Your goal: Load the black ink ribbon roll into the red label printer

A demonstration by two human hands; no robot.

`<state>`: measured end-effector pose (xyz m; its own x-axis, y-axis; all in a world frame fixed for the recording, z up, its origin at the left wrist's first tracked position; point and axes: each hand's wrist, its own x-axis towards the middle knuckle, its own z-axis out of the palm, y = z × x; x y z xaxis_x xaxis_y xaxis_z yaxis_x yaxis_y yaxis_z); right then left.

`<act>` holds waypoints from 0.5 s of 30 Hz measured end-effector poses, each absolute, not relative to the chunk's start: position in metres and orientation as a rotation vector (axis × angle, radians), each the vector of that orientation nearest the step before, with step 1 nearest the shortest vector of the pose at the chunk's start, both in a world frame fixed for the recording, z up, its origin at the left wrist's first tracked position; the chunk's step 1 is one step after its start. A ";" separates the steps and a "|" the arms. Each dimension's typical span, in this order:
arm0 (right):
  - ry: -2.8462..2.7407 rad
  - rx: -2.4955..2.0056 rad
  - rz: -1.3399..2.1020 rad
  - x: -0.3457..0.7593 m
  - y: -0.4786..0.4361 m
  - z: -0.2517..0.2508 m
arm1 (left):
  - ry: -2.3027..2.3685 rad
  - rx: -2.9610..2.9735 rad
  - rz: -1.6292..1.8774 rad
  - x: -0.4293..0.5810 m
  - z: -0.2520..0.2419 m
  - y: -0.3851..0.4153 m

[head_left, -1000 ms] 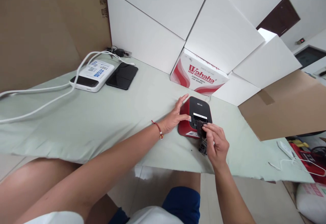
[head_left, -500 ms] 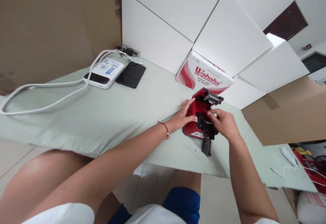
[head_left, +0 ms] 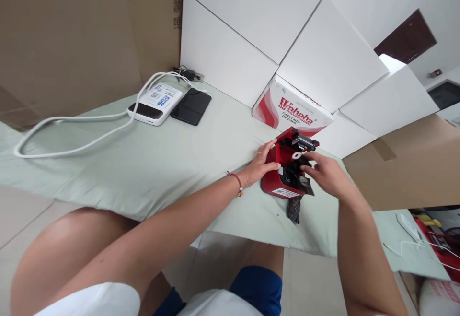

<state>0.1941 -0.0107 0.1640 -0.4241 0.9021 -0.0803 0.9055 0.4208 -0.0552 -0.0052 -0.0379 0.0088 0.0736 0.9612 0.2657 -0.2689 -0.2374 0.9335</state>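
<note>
A small red machine (head_left: 269, 181), which looks like a label printer, stands on the cloth-covered table with its lid raised and a grey roller (head_left: 305, 142) on the lid. My left hand (head_left: 259, 167) grips its left side, fingers behind and thumb over the near rim. My right hand (head_left: 328, 174) is at the opening's right side, pinching a roll (head_left: 296, 155) with a white core end and dark film. Dark film (head_left: 306, 185) hangs from it over the machine's edge. A crumpled black strip (head_left: 293, 210) lies on the table in front. My right fingertips are partly hidden.
A Wahaha carton (head_left: 293, 110) stands behind the machine, against stacked white boxes (head_left: 230, 33). To the left lie a black phone (head_left: 192, 106), a white power bank (head_left: 165, 100) with a looped cable (head_left: 75, 152), and keys (head_left: 187, 73). A cardboard box (head_left: 413, 162) stands at right.
My right hand has moved slightly right, and the roll's white core end now shows above the opening. The dark film has shifted with it. My left hand keeps its hold on the machine.
</note>
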 end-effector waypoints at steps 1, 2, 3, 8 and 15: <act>2.652 1.710 -0.197 0.211 -0.017 0.174 | 0.809 1.234 1.423 -0.004 0.007 -0.037; 2.665 1.734 -0.250 0.230 -0.023 0.182 | 0.825 1.232 1.423 -0.003 0.006 -0.035; 2.664 1.750 -0.290 0.249 -0.026 0.188 | 0.856 1.233 1.426 -0.003 0.004 -0.034; 2.447 1.777 -0.321 0.320 -0.016 0.168 | 1.001 1.239 1.472 0.000 -0.002 -0.024; 2.515 1.841 -0.317 0.297 -0.014 0.080 | 1.014 1.191 1.490 -0.001 -0.007 -0.022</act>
<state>0.2972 -0.0144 0.0796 -0.3093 0.9426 -0.1260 0.9443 0.2888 -0.1576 -0.0014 -0.0217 -0.0071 -0.0826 0.9760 0.2016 -0.1709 -0.2131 0.9620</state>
